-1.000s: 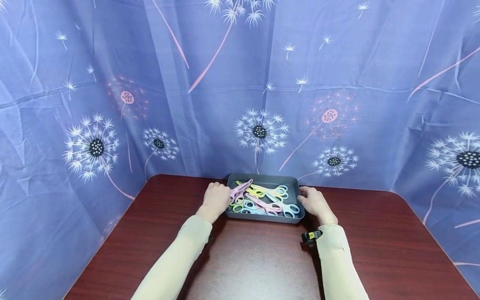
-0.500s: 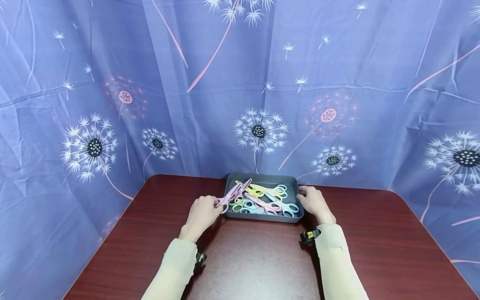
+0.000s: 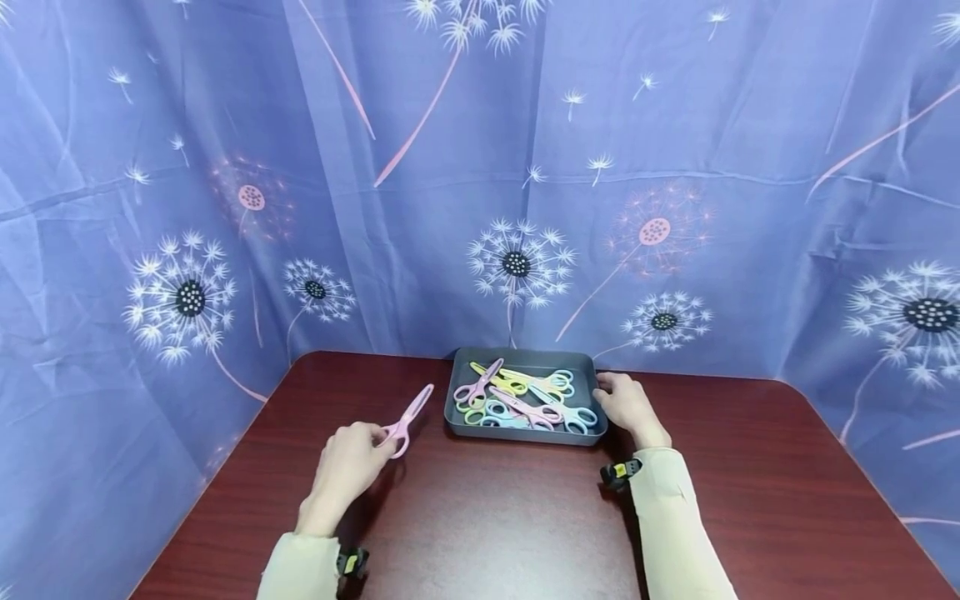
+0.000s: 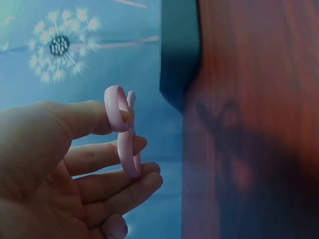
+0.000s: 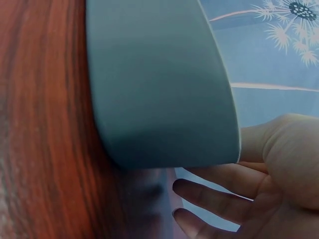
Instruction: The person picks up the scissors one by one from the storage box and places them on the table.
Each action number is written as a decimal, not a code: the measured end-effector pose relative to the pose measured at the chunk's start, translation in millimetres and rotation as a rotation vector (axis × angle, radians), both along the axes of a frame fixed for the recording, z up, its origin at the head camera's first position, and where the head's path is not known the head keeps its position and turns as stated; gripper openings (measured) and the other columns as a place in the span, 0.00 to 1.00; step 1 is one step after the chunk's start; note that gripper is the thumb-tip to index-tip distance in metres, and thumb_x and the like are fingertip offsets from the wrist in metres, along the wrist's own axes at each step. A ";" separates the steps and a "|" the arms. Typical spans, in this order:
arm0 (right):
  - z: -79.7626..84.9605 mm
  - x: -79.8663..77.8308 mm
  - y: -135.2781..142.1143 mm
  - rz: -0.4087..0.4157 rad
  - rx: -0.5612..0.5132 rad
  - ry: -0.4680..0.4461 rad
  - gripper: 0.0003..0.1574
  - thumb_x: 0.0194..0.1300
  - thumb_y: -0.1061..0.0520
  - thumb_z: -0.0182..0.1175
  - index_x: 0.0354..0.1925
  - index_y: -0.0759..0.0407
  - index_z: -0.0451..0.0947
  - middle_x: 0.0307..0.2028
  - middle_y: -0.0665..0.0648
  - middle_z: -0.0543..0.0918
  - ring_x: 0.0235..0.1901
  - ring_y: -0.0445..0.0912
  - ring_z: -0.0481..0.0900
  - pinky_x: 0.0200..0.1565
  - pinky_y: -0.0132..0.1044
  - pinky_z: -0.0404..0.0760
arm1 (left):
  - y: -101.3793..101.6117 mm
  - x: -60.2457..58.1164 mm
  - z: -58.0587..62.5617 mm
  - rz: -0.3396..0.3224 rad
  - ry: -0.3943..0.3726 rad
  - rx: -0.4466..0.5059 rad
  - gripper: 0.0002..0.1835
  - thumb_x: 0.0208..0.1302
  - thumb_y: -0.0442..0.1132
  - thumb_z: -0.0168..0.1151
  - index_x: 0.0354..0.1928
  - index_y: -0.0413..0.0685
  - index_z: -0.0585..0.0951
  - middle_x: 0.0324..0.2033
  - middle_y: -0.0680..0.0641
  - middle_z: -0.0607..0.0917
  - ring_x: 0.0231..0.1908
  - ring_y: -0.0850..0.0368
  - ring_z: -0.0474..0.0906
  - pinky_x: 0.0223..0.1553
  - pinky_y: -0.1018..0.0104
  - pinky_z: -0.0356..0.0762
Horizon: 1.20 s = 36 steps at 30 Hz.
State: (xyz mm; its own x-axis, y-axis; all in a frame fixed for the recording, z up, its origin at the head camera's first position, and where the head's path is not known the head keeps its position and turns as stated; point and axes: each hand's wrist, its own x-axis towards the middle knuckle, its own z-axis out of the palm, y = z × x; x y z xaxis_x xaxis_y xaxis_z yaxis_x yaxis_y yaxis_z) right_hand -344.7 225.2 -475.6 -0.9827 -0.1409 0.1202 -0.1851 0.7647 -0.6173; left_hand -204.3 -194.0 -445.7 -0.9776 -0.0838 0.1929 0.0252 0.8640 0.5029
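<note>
The pink scissors (image 3: 406,422) are pinched by the left hand (image 3: 347,462) left of the grey tray (image 3: 540,358), blades slanting forward-right; whether the right hand (image 3: 630,410) grips cannot be told.

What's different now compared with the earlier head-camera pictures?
The left hand has moved the pink scissors away from the tray, leftward and back toward the person, holding them by the handles above the table. The right hand stayed at the tray's right end; the tray and other scissors look unmoved.
</note>
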 end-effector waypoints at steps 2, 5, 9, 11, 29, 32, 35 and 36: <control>-0.1 -0.1 -0.8 0.000 -0.009 0.000 0.24 0.69 0.64 0.54 0.60 0.75 0.71 0.52 0.72 0.80 0.50 0.62 0.80 0.49 0.54 0.77 | -9.7 6.7 -0.2 0.021 -0.030 -0.005 0.05 0.57 0.44 0.67 0.33 0.54 0.88 0.14 0.54 0.74 0.18 0.54 0.68 0.20 0.58 0.65; 0.3 0.2 -1.8 0.004 -0.016 -0.003 0.24 0.69 0.64 0.54 0.60 0.75 0.70 0.51 0.72 0.80 0.49 0.62 0.80 0.48 0.54 0.77 | -23.5 17.1 -1.5 0.051 -0.062 -0.028 0.06 0.58 0.45 0.66 0.34 0.54 0.88 0.16 0.53 0.76 0.19 0.53 0.70 0.21 0.56 0.67; 1.3 1.0 -2.0 0.006 -0.023 0.000 0.24 0.69 0.64 0.54 0.60 0.75 0.71 0.50 0.72 0.80 0.49 0.62 0.80 0.48 0.54 0.77 | -40.6 29.6 -3.5 0.070 -0.069 -0.075 0.06 0.59 0.46 0.66 0.32 0.54 0.88 0.18 0.51 0.79 0.20 0.51 0.73 0.21 0.52 0.68; 2.3 1.5 -2.1 0.002 -0.024 -0.002 0.24 0.69 0.64 0.54 0.60 0.75 0.71 0.50 0.72 0.80 0.49 0.62 0.80 0.49 0.54 0.77 | -50.3 34.3 -4.4 0.081 -0.073 -0.100 0.06 0.59 0.47 0.65 0.31 0.56 0.87 0.18 0.49 0.79 0.20 0.49 0.74 0.20 0.51 0.68; 1.3 3.2 0.3 -0.021 -0.029 -0.014 0.24 0.70 0.64 0.54 0.61 0.74 0.71 0.53 0.71 0.79 0.50 0.62 0.80 0.48 0.54 0.77 | -87.4 65.6 -14.8 0.127 -0.131 -0.194 0.16 0.59 0.45 0.61 0.15 0.56 0.72 0.15 0.49 0.74 0.18 0.43 0.72 0.21 0.49 0.65; 0.8 2.7 0.7 -0.028 -0.017 -0.003 0.23 0.69 0.64 0.55 0.60 0.73 0.72 0.53 0.71 0.79 0.49 0.61 0.80 0.48 0.54 0.77 | -86.5 66.7 -16.3 0.123 -0.129 -0.209 0.17 0.59 0.46 0.62 0.14 0.56 0.71 0.15 0.48 0.76 0.18 0.40 0.74 0.21 0.48 0.65; 0.3 2.1 -0.8 -0.029 -0.010 0.003 0.23 0.69 0.64 0.55 0.60 0.72 0.73 0.53 0.71 0.79 0.48 0.61 0.80 0.47 0.54 0.77 | -88.1 68.3 -17.8 0.120 -0.128 -0.222 0.18 0.59 0.45 0.62 0.14 0.55 0.70 0.15 0.47 0.76 0.19 0.38 0.75 0.22 0.47 0.66; 0.2 2.0 -1.7 -0.024 -0.012 0.002 0.23 0.69 0.64 0.55 0.60 0.73 0.73 0.53 0.71 0.79 0.49 0.61 0.80 0.48 0.54 0.77 | -89.0 69.2 -18.0 0.120 -0.131 -0.226 0.19 0.59 0.45 0.62 0.13 0.55 0.70 0.14 0.47 0.76 0.19 0.38 0.75 0.22 0.47 0.65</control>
